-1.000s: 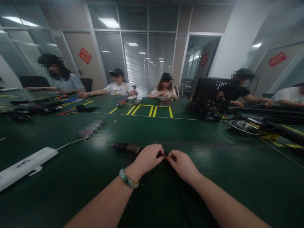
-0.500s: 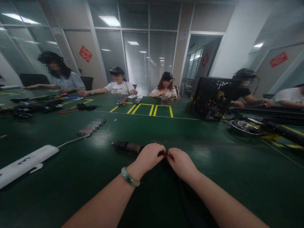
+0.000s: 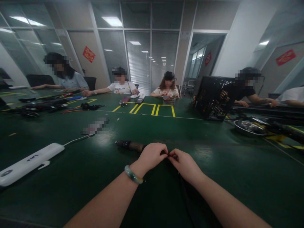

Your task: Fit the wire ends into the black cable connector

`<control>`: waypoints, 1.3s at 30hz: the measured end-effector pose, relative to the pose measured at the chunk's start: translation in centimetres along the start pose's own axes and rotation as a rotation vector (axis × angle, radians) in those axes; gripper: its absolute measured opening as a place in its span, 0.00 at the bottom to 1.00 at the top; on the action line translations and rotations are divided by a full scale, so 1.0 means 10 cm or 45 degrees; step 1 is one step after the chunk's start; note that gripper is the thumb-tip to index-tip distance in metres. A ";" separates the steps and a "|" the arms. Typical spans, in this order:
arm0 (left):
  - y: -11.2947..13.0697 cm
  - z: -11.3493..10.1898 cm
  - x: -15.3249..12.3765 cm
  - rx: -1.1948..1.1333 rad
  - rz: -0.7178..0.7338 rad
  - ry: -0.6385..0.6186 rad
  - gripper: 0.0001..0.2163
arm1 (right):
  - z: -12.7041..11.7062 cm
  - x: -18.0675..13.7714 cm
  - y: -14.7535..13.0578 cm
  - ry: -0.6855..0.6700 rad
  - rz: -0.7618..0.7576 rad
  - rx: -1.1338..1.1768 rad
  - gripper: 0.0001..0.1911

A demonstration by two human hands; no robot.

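Note:
My left hand (image 3: 152, 155) and my right hand (image 3: 182, 163) meet fingertip to fingertip over the green table (image 3: 237, 177), both closed in a pinch on a small dark item (image 3: 169, 155) that I cannot make out. A jade bangle (image 3: 133, 175) circles my left wrist. Just behind my left hand lies a dark brown cylindrical handle (image 3: 131, 145), partly hidden by the fingers. A dark strap or cloth (image 3: 187, 202) runs down from the pinch under my right forearm.
A white power strip (image 3: 28, 163) with its cable lies at the left. A black perforated case (image 3: 215, 98) and a metal bowl (image 3: 249, 128) stand at the right. Tools and cables (image 3: 47, 107) lie far left. Several people sit around the far side near yellow floor-tape marks (image 3: 152, 109).
Both hands stay pinched together at the same spot, with the fingers shifting slightly. The view has drifted a little to the left and up.

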State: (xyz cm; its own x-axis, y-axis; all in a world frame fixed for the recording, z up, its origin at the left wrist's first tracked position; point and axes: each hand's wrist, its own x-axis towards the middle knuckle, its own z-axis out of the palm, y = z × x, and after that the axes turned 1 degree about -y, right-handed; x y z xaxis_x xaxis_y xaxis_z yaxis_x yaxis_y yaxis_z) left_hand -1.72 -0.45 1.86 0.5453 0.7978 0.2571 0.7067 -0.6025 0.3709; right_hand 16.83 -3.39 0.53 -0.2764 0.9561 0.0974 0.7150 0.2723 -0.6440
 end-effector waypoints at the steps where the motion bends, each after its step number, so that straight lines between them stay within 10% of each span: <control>1: 0.00 0.00 0.00 -0.001 -0.005 -0.002 0.03 | 0.00 0.00 0.00 -0.005 0.006 0.034 0.05; 39: -0.05 0.00 -0.01 -0.044 0.008 -0.010 0.05 | 0.02 0.04 0.07 0.015 0.092 0.141 0.09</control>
State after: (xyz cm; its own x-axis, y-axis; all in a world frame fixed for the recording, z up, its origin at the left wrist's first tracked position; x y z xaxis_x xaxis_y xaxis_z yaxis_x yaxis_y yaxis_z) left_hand -2.14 -0.21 1.69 0.5529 0.7940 0.2528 0.6875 -0.6061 0.3999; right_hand 17.05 -2.83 -0.02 -0.2186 0.9742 0.0565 0.6574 0.1898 -0.7293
